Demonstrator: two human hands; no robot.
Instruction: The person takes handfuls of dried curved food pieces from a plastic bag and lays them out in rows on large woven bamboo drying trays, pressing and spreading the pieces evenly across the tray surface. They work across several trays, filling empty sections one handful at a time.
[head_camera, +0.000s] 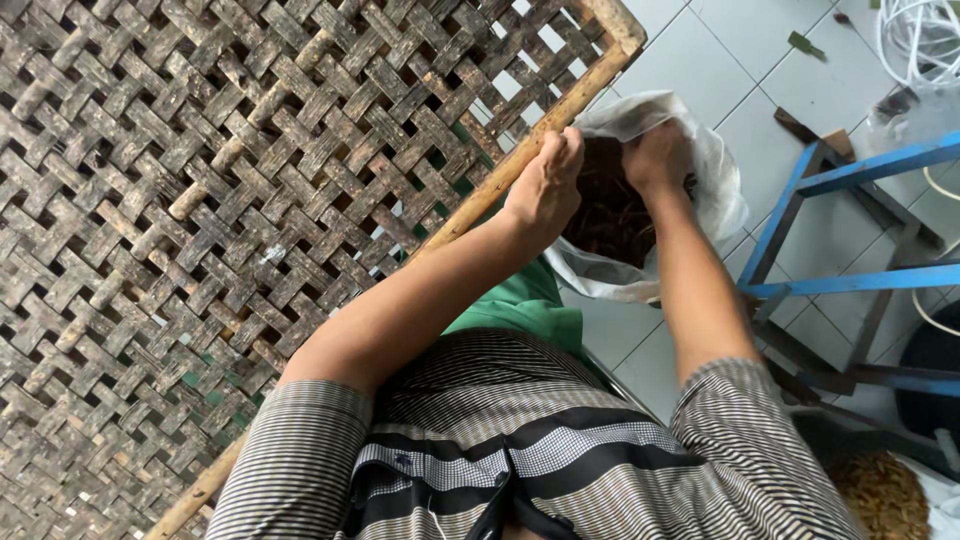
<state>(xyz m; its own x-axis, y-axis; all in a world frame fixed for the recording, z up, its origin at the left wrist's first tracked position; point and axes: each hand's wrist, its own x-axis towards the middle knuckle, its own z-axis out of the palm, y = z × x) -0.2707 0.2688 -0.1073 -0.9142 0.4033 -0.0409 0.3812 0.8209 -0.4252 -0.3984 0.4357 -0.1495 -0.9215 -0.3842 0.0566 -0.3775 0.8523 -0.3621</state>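
Note:
A white plastic bag (722, 190) sits open on the tiled floor, filled with dark reddish-brown dried strands (605, 215). My left hand (545, 180) is closed at the bag's left rim, right beside the wooden edge pole (560, 115) of a large woven rack. My right hand (655, 158) reaches down into the bag's mouth with its fingers buried among the dark strands. What either hand grips is hidden by the fingers and the bag.
The woven lattice rack (200, 200) fills the left side. A blue metal frame (850, 230) stands at right, white cords (920, 40) at the top right. A container of tan dried pieces (885, 495) lies at bottom right. Green cloth (520, 305) shows beneath my arms.

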